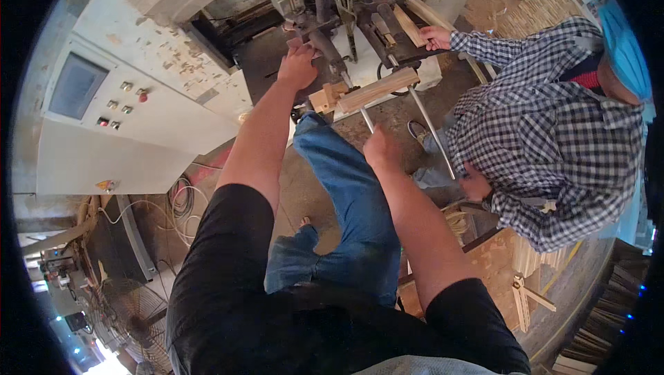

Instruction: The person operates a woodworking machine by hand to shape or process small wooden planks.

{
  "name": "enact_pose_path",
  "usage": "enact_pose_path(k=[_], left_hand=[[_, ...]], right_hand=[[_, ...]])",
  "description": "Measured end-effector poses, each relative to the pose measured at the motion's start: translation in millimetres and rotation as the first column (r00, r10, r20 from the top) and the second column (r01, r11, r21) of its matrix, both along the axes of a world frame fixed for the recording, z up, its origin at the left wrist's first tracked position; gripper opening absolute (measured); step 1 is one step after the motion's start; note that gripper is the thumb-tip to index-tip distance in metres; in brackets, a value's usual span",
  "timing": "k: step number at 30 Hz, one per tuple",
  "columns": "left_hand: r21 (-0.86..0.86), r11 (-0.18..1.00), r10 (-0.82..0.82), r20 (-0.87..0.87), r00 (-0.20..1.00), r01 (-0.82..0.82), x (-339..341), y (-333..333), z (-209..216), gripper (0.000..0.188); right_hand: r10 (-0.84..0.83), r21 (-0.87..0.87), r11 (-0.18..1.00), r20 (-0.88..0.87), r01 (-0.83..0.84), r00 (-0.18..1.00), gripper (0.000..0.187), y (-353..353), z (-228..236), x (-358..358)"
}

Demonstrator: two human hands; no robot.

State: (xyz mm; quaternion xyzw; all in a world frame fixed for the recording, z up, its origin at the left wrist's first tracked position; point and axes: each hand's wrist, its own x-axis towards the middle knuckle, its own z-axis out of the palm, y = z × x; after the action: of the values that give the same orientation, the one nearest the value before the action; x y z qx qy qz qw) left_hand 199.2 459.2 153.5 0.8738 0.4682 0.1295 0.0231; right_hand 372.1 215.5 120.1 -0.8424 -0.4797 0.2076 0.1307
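Note:
My left hand [297, 67] reaches over the dark machine table [259, 63], beside the machine's clamp cylinders [325, 46]. Its fingers are bent round a small brownish piece that I cannot make out. My right hand [382, 148] is closed round the lower end of a short metal rod [366, 119]. That rod runs up to a wooden bar [379, 90] lying across the front of the machine. From the bar's right end a second, longer metal rod [433, 129] slants down. A small wooden block [328, 97] sits at the bar's left end.
At right stands a co-worker in a checked shirt [553, 133], one hand [436, 38] on a wooden strip [409, 26]. A control panel [77, 84] with buttons is at left. Coiled cable [181, 198] and a fan [131, 319] lie below it. Wood sticks [546, 12] are stacked at upper right.

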Motion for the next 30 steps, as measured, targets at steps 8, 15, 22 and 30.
enact_pose_path(k=[8,15,22,30], left_hand=[[-0.064,0.996,0.032,-0.372,0.928,-0.06,9,60,-30,0.054],[-0.032,0.999,0.004,-0.347,0.938,-0.016,2,67,-29,0.056],[-0.036,0.999,0.012,-0.397,0.918,-0.029,8,72,-31,0.062],[0.055,0.998,-0.018,-0.374,0.927,0.041,-11,70,-39,0.055]], right_hand=[[0.025,-0.082,0.996,-0.048,-0.029,0.999,0.029,19,-17,8],[0.044,-0.063,0.997,-0.005,-0.044,0.999,0.032,18,-13,3],[0.022,-0.119,0.993,-0.032,-0.026,0.999,0.03,20,-7,1],[0.017,-0.142,0.99,0.011,-0.015,1.0,0.031,16,-11,-2]])
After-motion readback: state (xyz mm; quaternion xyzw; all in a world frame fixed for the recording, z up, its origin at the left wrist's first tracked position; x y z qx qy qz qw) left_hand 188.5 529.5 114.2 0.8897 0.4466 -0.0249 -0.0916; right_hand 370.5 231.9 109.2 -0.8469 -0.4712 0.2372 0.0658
